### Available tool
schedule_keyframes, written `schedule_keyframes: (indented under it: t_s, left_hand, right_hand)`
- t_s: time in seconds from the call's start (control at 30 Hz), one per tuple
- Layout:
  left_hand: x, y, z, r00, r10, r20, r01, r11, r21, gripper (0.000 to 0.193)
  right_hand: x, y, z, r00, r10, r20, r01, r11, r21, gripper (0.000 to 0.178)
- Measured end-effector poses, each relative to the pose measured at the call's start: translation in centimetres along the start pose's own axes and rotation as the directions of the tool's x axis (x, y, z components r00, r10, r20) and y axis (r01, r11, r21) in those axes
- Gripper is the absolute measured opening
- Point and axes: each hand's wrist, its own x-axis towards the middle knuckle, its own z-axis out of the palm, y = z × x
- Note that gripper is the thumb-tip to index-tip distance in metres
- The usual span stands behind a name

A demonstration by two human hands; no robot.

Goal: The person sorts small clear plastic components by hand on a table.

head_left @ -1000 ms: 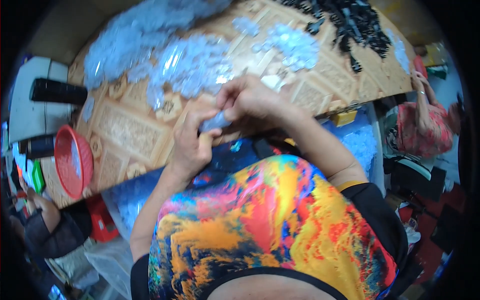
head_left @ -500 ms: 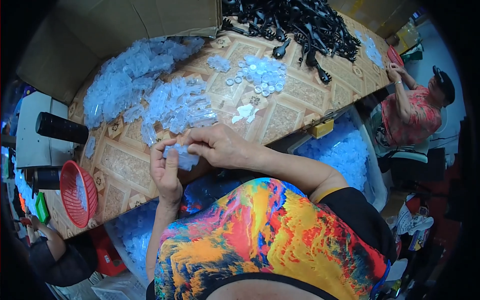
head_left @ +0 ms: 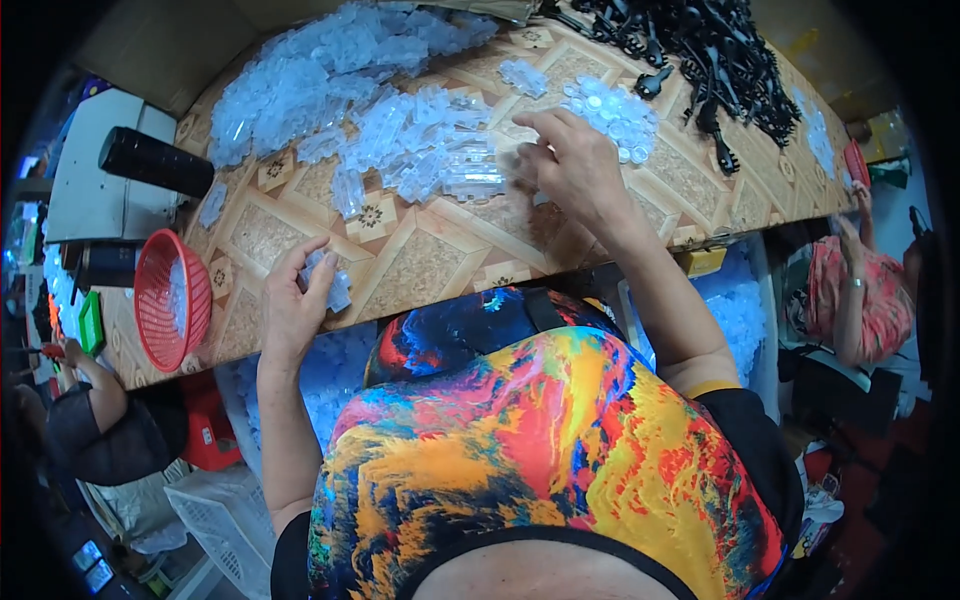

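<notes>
At the table's front edge, my left hand (head_left: 292, 305) is closed on a clear plastic piece (head_left: 341, 291), which shows beside the thumb. My right hand (head_left: 580, 172) is apart from it, over the table, fingers spread and nothing seen in them. To the left of that hand lies a spread of clear plastic parts (head_left: 425, 145), some in short rows. Small round clear caps (head_left: 610, 112) sit just beyond its knuckles, partly hidden by it. A larger heap of the clear parts (head_left: 290, 85) rises at the far left.
Black claw-ended plastic parts (head_left: 715, 65) are heaped at the far right. A red basket (head_left: 150, 300) and a black cylinder (head_left: 155, 162) stand left. Below the table edge, a bin of clear pieces (head_left: 735, 310) is at right. A co-worker (head_left: 865, 290) sits at the right, another at the left.
My hands have parted: the right let go and moved right and away over the table, opening. My left hand moved left with the clear piece. The view has shifted.
</notes>
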Motion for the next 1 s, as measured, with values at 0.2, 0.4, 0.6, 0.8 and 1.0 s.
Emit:
schedule_keyframes:
  t_s: [0.2,0.4,0.6,0.8,1.0]
  left_hand:
    - [-1.4,0.4,-2.3,0.981,0.174,-0.089,-0.133,0.926,0.352,0.029]
    - [-1.7,0.2,-3.3,0.951,0.269,-0.154,-0.157,0.847,0.508,0.029]
    - [0.6,3.6,0.4,0.793,0.567,-0.224,-0.311,0.692,0.651,0.032]
    - [1.9,1.7,2.0,0.819,0.552,-0.157,-0.345,0.692,0.635,0.033]
    - [1.2,-1.1,0.2,0.846,0.514,-0.141,-0.313,0.693,0.65,0.031]
  right_hand:
    - [2.9,-1.4,1.8,0.999,-0.042,0.034,0.045,0.995,-0.092,0.036]
    - [3.3,-1.6,2.0,0.979,0.048,0.199,-0.043,0.999,-0.029,0.037]
    - [5.4,0.0,1.2,0.994,0.104,0.02,-0.098,0.976,-0.195,0.038]
    - [7.8,4.2,3.3,0.984,0.12,0.133,-0.05,0.896,-0.441,0.042]
    - [7.4,2.1,2.4,0.977,0.144,0.158,-0.073,0.919,-0.388,0.039]
